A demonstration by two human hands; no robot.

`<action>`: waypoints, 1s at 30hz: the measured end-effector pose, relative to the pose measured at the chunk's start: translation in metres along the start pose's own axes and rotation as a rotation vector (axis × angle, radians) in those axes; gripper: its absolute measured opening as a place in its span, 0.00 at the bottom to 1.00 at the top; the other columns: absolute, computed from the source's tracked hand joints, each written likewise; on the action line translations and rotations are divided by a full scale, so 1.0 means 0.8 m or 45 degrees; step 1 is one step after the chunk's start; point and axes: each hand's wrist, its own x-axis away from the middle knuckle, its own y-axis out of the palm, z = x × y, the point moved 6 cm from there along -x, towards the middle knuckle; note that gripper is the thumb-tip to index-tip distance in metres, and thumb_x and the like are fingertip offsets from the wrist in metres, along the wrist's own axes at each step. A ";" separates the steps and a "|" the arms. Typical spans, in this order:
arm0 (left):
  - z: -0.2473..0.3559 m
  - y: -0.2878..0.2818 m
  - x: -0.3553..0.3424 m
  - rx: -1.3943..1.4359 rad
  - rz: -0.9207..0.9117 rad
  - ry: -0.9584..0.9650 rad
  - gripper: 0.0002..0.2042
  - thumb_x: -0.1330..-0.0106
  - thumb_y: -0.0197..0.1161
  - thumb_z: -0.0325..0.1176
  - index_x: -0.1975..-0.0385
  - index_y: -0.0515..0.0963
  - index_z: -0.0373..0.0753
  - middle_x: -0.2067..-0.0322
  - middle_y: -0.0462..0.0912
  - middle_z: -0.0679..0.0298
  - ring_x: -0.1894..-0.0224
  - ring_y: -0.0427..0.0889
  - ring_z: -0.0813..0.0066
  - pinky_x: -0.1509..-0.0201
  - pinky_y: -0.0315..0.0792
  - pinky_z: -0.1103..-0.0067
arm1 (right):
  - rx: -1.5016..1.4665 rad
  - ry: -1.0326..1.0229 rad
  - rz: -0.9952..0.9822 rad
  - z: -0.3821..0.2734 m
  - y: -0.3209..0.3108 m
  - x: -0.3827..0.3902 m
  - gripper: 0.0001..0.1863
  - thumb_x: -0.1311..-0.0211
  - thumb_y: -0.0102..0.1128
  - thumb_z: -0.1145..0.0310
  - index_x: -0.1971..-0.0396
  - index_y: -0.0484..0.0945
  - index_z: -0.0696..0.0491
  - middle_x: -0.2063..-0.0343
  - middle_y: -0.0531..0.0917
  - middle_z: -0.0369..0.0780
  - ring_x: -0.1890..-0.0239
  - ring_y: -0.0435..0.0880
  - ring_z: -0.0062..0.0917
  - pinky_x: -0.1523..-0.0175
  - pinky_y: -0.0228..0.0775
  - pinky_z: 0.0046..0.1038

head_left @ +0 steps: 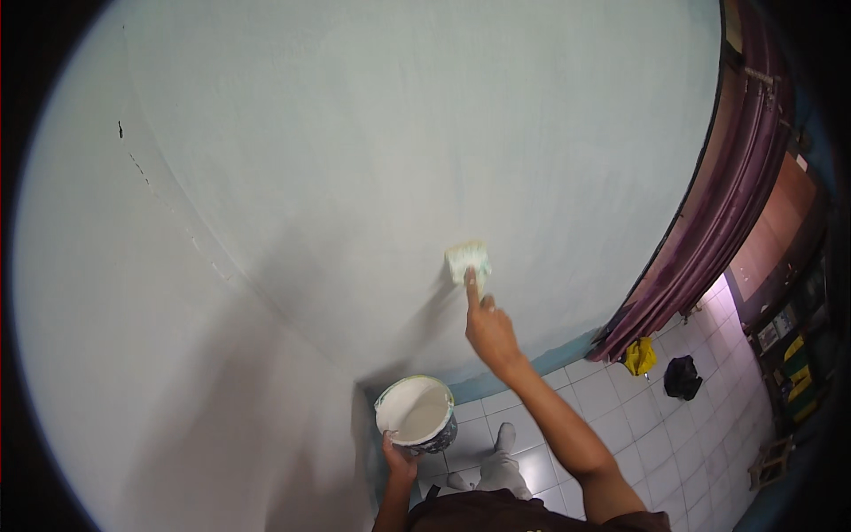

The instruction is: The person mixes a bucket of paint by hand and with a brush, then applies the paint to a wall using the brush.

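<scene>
A wide paintbrush (466, 258), its bristles coated with whitish paint, is pressed against the pale wall (381, 133). My right hand (492, 332) grips its handle, with the index finger stretched along the brush. Low on the left, my left hand (398, 457) holds a paint bucket (438, 441) by its near side. White paint (424, 417) shows inside the bucket, and smears cover its rim. The fingers under the bucket are partly hidden.
A wall corner (266, 301) runs down on the left, with a crack above. Purple curtains (709, 230) hang at the right over a white tiled floor (620, 417). A yellow bag (638, 356), a black bag (683, 379) and a small wooden stool (771, 463) stand there.
</scene>
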 end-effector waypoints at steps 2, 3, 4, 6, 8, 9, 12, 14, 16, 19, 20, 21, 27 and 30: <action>0.004 0.012 -0.002 0.008 0.056 -0.021 0.30 0.38 0.51 0.60 0.37 0.67 0.53 0.36 0.67 0.63 0.34 0.63 0.58 0.45 0.59 0.45 | -0.037 0.042 -0.063 0.014 0.042 0.020 0.45 0.44 0.49 0.83 0.25 0.44 0.54 0.68 0.78 0.58 0.75 0.82 0.50 0.69 0.77 0.46; 0.005 0.015 0.000 0.056 -0.029 -0.039 0.30 0.39 0.51 0.59 0.38 0.67 0.54 0.36 0.66 0.63 0.35 0.63 0.59 0.45 0.59 0.46 | -0.069 0.079 -0.097 0.024 0.068 0.035 0.43 0.43 0.49 0.83 0.26 0.46 0.55 0.69 0.78 0.58 0.75 0.82 0.51 0.69 0.76 0.47; 0.002 0.020 0.003 0.107 -0.110 -0.064 0.30 0.39 0.51 0.59 0.38 0.67 0.54 0.36 0.66 0.64 0.35 0.62 0.60 0.46 0.59 0.47 | -0.098 0.118 -0.137 0.035 0.089 0.049 0.41 0.43 0.49 0.82 0.26 0.49 0.56 0.71 0.79 0.57 0.74 0.81 0.52 0.69 0.75 0.48; 0.000 0.026 0.005 0.032 -0.065 -0.076 0.30 0.39 0.51 0.59 0.38 0.67 0.54 0.37 0.66 0.64 0.36 0.63 0.60 0.46 0.59 0.48 | -0.119 0.152 -0.176 0.066 0.121 0.084 0.40 0.42 0.50 0.82 0.27 0.52 0.56 0.73 0.79 0.57 0.74 0.81 0.52 0.69 0.75 0.47; 0.009 0.023 0.008 -0.041 -0.002 -0.022 0.29 0.39 0.51 0.59 0.39 0.67 0.54 0.37 0.67 0.64 0.36 0.64 0.59 0.45 0.59 0.48 | -0.160 0.153 -0.179 0.060 0.110 0.085 0.38 0.42 0.50 0.81 0.28 0.56 0.56 0.76 0.79 0.57 0.73 0.82 0.52 0.68 0.76 0.47; 0.013 0.018 0.009 -0.039 -0.006 -0.004 0.29 0.39 0.51 0.59 0.39 0.67 0.54 0.37 0.67 0.64 0.36 0.64 0.59 0.45 0.59 0.48 | -0.214 0.139 -0.137 0.049 0.086 0.082 0.37 0.41 0.52 0.81 0.29 0.58 0.56 0.77 0.78 0.56 0.73 0.82 0.51 0.68 0.75 0.46; 0.009 0.011 0.009 -0.004 0.008 0.028 0.31 0.38 0.51 0.59 0.37 0.66 0.52 0.35 0.65 0.63 0.34 0.62 0.58 0.42 0.57 0.47 | -0.311 -0.106 0.267 0.006 -0.050 0.027 0.39 0.41 0.57 0.80 0.28 0.57 0.52 0.78 0.77 0.53 0.79 0.79 0.48 0.73 0.71 0.47; 0.005 0.008 0.011 0.009 0.023 0.015 0.31 0.38 0.50 0.59 0.37 0.66 0.51 0.35 0.65 0.63 0.34 0.62 0.58 0.41 0.57 0.46 | -0.302 -0.314 0.545 -0.024 -0.147 -0.037 0.37 0.39 0.57 0.78 0.28 0.58 0.52 0.79 0.76 0.50 0.80 0.77 0.45 0.74 0.71 0.45; 0.003 0.003 0.002 0.033 0.022 0.009 0.31 0.38 0.50 0.60 0.37 0.66 0.51 0.35 0.64 0.63 0.34 0.62 0.58 0.40 0.56 0.46 | -0.200 -0.393 0.729 -0.054 -0.253 -0.103 0.34 0.38 0.57 0.76 0.31 0.62 0.55 0.82 0.77 0.50 0.79 0.78 0.44 0.72 0.69 0.45; -0.017 -0.012 -0.027 0.082 -0.058 0.015 0.32 0.38 0.50 0.60 0.37 0.65 0.51 0.34 0.64 0.62 0.33 0.62 0.57 0.40 0.56 0.44 | -0.078 -0.598 1.032 -0.096 -0.368 -0.179 0.29 0.36 0.55 0.73 0.34 0.66 0.58 0.81 0.78 0.51 0.78 0.79 0.46 0.69 0.71 0.46; -0.020 -0.010 -0.030 0.043 -0.051 0.007 0.32 0.38 0.50 0.60 0.36 0.65 0.50 0.34 0.64 0.62 0.33 0.61 0.58 0.39 0.56 0.44 | -0.075 -0.597 1.025 -0.099 -0.377 -0.201 0.29 0.36 0.55 0.73 0.34 0.66 0.58 0.81 0.78 0.51 0.78 0.79 0.46 0.69 0.71 0.46; -0.017 -0.008 -0.025 0.014 -0.049 0.010 0.32 0.38 0.49 0.59 0.36 0.65 0.50 0.34 0.63 0.62 0.32 0.61 0.58 0.39 0.55 0.43 | -0.012 -0.495 0.937 -0.111 -0.387 -0.222 0.16 0.37 0.56 0.74 0.50 0.76 0.60 0.82 0.81 0.50 0.82 0.77 0.38 0.74 0.69 0.40; 0.000 0.014 -0.009 0.160 -0.086 0.128 0.31 0.38 0.50 0.58 0.37 0.66 0.50 0.37 0.68 0.62 0.36 0.67 0.58 0.43 0.62 0.46 | -0.002 -0.380 0.920 -0.072 -0.267 -0.186 0.31 0.37 0.54 0.73 0.32 0.65 0.55 0.79 0.78 0.51 0.78 0.79 0.44 0.71 0.72 0.44; 0.011 0.035 0.022 0.046 0.119 0.108 0.31 0.38 0.51 0.58 0.36 0.65 0.50 0.37 0.68 0.61 0.37 0.69 0.57 0.44 0.64 0.48 | -0.050 -0.298 0.793 -0.029 -0.162 -0.120 0.38 0.38 0.55 0.77 0.27 0.56 0.50 0.80 0.75 0.47 0.83 0.75 0.39 0.77 0.71 0.39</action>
